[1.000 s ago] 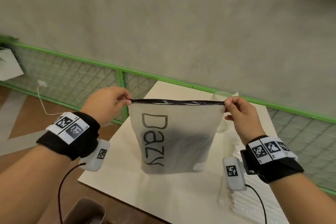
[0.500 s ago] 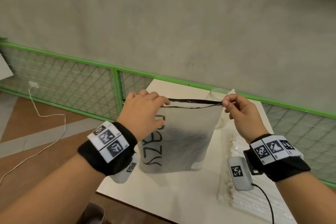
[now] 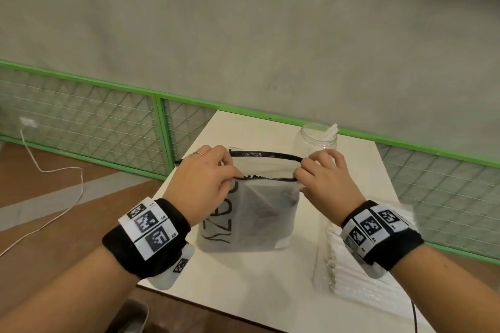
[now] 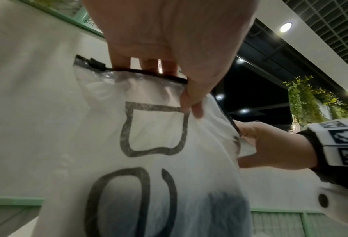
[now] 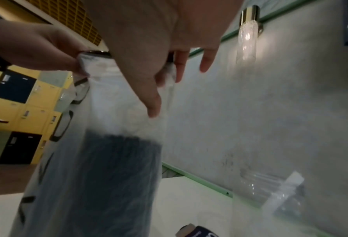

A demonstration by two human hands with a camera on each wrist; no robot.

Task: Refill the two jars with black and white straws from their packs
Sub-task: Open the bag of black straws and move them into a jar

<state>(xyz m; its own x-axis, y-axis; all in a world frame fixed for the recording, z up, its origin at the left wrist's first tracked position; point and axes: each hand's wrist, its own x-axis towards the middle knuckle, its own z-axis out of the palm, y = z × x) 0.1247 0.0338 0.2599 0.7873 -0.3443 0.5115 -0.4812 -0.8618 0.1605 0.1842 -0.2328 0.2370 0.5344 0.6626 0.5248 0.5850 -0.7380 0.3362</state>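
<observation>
White cable (image 3: 51,184) trails over the brown floor at 9 o'clock, in front of the green mesh fence (image 3: 89,119). White table (image 3: 251,286) fills the centre.

Left hand (image 3: 201,184): fingers curled over the near-left top edge of the frosted pack (image 3: 251,216), thumb pinching the film just above the printed letter; a ring shows on one finger. In the left wrist view the fingers (image 4: 147,64) go over the black zip strip into the mouth.

Pack stands upright at table centre, mouth pulled apart. Black straws (image 3: 259,177) show at the near lip and as a dark mass low in the pack in the right wrist view.

Right hand (image 3: 324,184): pinches the right top corner of the pack between thumb and forefinger; remaining fingers loosely extended.

Clear jar (image 3: 318,138) stands at 1 o'clock behind the pack, apart from it, open-topped, a white slip leaning at its rim. Clear pack of white straws (image 3: 359,281) lies flat at 4 o'clock, partly under the right wrist.
</observation>
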